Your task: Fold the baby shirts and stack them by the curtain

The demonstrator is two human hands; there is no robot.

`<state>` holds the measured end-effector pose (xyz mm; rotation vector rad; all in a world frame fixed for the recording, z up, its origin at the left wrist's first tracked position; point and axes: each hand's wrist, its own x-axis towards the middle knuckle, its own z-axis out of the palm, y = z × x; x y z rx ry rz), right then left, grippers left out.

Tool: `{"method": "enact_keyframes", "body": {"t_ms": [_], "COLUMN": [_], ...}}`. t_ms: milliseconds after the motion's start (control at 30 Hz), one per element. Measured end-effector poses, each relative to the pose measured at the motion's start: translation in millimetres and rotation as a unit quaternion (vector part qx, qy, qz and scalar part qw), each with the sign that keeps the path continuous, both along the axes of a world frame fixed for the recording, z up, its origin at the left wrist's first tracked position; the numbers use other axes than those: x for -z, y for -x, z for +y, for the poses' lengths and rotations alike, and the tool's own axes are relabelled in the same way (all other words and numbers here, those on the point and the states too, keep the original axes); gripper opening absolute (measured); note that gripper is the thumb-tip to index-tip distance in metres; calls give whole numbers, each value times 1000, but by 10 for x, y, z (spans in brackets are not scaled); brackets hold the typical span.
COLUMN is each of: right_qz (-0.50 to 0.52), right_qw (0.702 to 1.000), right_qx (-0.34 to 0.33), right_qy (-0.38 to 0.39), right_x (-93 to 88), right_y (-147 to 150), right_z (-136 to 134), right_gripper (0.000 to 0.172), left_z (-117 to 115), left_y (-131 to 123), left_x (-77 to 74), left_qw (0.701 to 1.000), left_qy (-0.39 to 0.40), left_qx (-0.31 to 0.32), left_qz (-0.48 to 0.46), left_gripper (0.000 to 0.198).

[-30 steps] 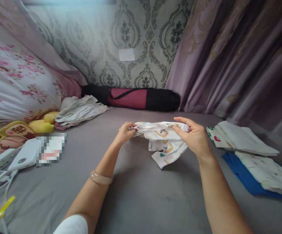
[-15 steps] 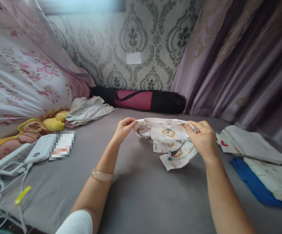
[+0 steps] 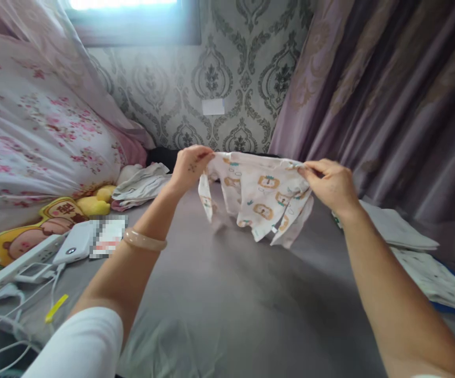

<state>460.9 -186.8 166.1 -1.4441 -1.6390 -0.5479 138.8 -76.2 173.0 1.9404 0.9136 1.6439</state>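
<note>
White printed garment (image 3: 256,195) hangs pinched between left hand (image 3: 190,165) and right hand (image 3: 329,184).

The back wall (image 3: 233,63) is being covered by grey damask wallpaper (image 3: 160,84), with daylight being let in through a window (image 3: 133,18) at upper left. The right side is being screened by mauve curtains (image 3: 388,89).

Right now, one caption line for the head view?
Left hand and right hand hold a printed garment up over the grey sheet.
</note>
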Motion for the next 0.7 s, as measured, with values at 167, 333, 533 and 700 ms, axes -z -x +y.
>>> {"method": "enact_keyframes", "body": {"t_ms": [167,333,533,700], "right_qz": [-64,-85,-95,-94], "right_qw": [997,996,995,995], "right_qx": [20,6,17,26], "right_qy": [-36,2,11,15], "right_x": [-376,-432,-421,-414], "right_y": [101,96,9,-44], "right_z": [-72,-69,-58,-83], "right_gripper": [33,26,26,25], "left_z": [-129,53,47,-28], "left_y": [92,168,125,98], "left_x": [-345,-174,-227,-305], "left_qw": [983,969,970,969], "left_qy": [-156,-138,-132,-114], "left_qx": [-73,-128,-124,-128], "left_qz": [65,158,163,178], "left_gripper": [11,15,16,15]}}
